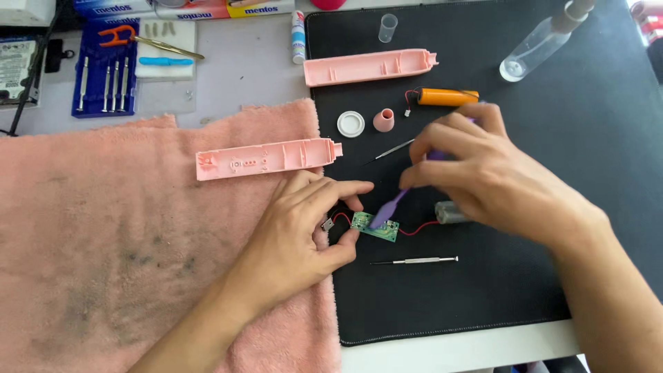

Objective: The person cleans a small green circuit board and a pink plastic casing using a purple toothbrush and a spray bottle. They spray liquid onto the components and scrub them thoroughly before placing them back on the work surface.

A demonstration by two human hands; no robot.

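My left hand [304, 231] pinches the left end of a small green circuit board [376, 228] on the black mat [497, 290]. My right hand [483, 173] grips a purple brush-like tool [390, 206] whose tip rests on the board. Red wires run from the board to a small grey motor [450, 213] half hidden under my right hand. A thin screwdriver [418, 260] lies just below the board.
Two pink shell halves [266, 157] [369, 67], an orange battery [447, 97], a white cap [351, 123], a pink cone [383, 120] and a metal pick [390, 150] lie about. A pink towel [103, 242], a blue screwdriver set [103, 69] and a clear bottle [535, 48] are nearby.
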